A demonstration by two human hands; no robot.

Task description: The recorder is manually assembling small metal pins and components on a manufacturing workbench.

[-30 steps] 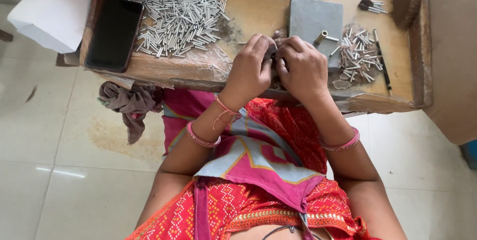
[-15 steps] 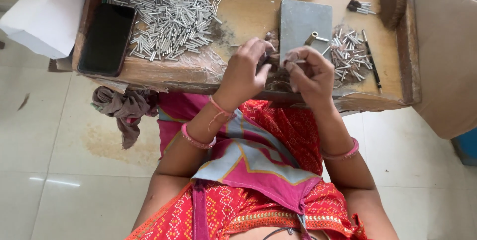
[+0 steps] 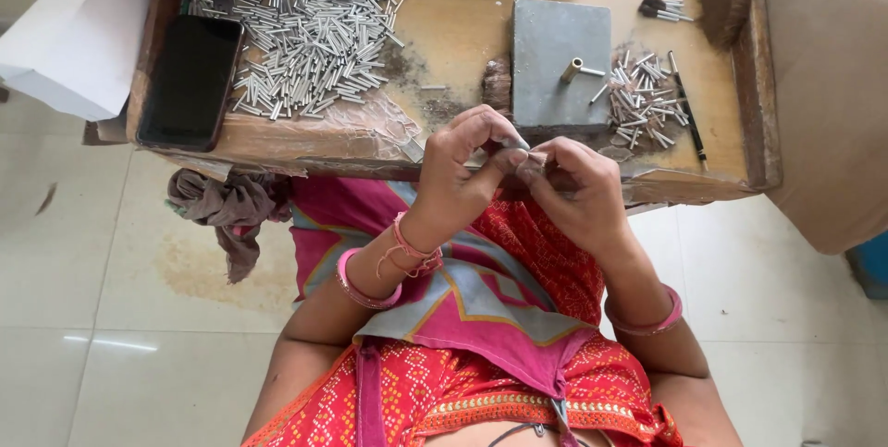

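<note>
My left hand (image 3: 467,165) and my right hand (image 3: 578,188) meet at the near edge of a low wooden work table (image 3: 462,31), fingertips pinched together on a small metal piece (image 3: 525,156) that is mostly hidden by the fingers. A large heap of short silver metal tubes (image 3: 310,36) lies on the table to the left of my hands. A smaller pile of tubes (image 3: 643,96) lies to the right. Just beyond my hands sits a grey stone slab (image 3: 555,77) with a small brass cylinder (image 3: 573,70) on it.
A black phone (image 3: 190,82) lies on the table's left end, next to white paper (image 3: 79,36). A dark pen (image 3: 686,110) rests beside the small pile. A brown rag (image 3: 231,211) hangs below the table edge. Pale tiled floor (image 3: 83,299) surrounds me.
Both hands have drawn back from the slab to the table's near edge and sit closer together, fingertips still pinched on the small piece. The view has shifted slightly.
</note>
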